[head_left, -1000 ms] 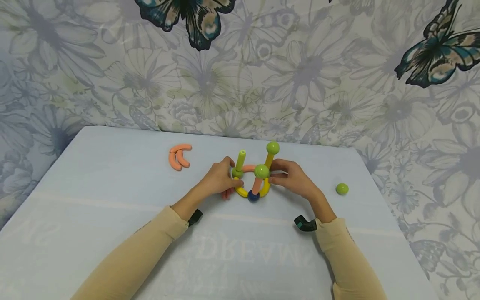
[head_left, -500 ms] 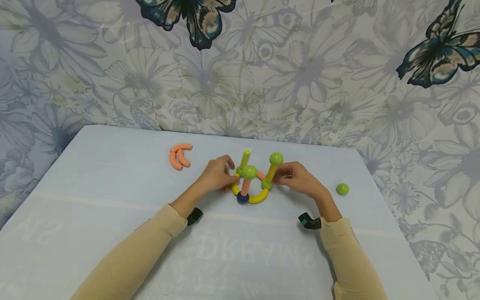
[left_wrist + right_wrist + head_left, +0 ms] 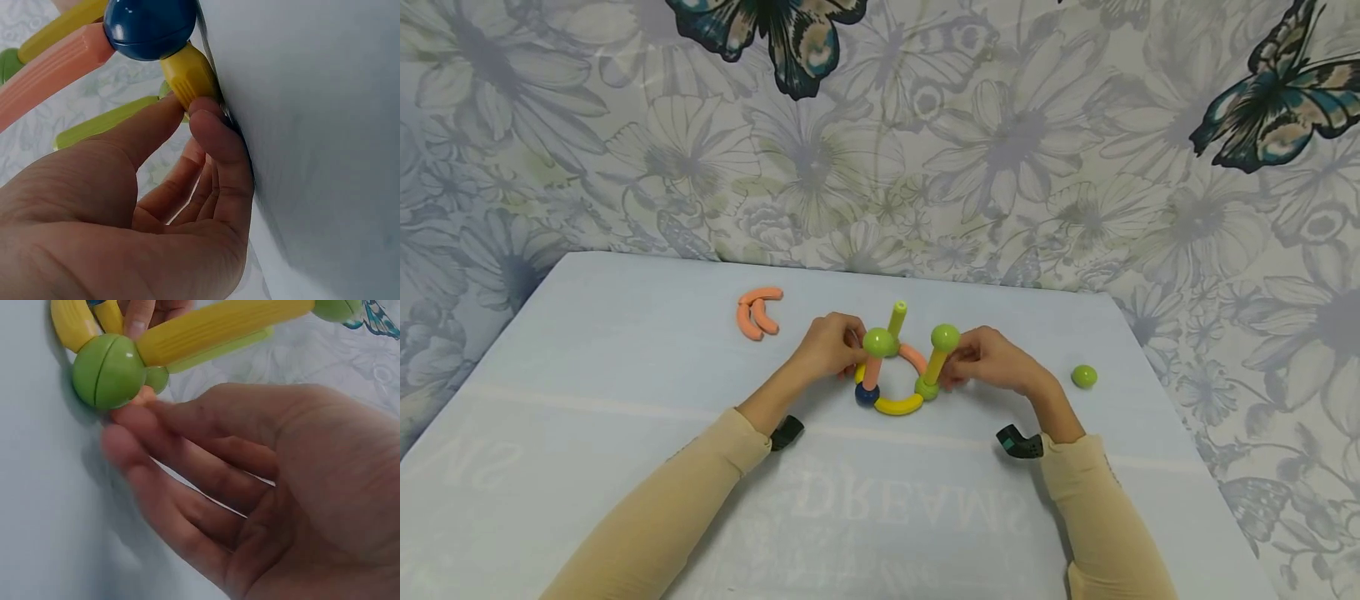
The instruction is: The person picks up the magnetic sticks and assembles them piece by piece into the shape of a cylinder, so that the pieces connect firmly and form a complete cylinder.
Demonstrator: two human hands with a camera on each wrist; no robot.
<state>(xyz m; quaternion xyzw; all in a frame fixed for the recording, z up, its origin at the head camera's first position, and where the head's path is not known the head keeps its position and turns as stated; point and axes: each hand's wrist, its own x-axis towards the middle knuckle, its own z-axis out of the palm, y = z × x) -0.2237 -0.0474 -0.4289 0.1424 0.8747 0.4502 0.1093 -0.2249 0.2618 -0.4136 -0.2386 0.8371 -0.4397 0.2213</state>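
Observation:
A ring of curved magnetic sticks and balls lies on the table between both hands. My left hand (image 3: 831, 346) pinches a yellow curved stick (image 3: 190, 75) between thumb and fingertips, close beside the dark blue ball (image 3: 867, 394). On the other side, my right hand (image 3: 988, 360) has thumb and fingertips pinching the orange curved stick (image 3: 145, 395) next to a green ball (image 3: 109, 372). Three straight sticks rise from the ring: an orange one (image 3: 872, 372) and a yellow one (image 3: 936, 367), both topped by green balls, and a bare-topped light green one (image 3: 897, 318).
Three loose orange curved sticks (image 3: 758, 313) lie at the back left of the white table (image 3: 880, 508). One loose green ball (image 3: 1084, 377) sits to the right of my right hand. A patterned wall covering (image 3: 880, 150) rises behind the table.
The ring has turned clockwise as seen from above: the blue ball went left, the right green ball came nearer, and the light green stick moved right. Both hands stayed at the ring's sides.

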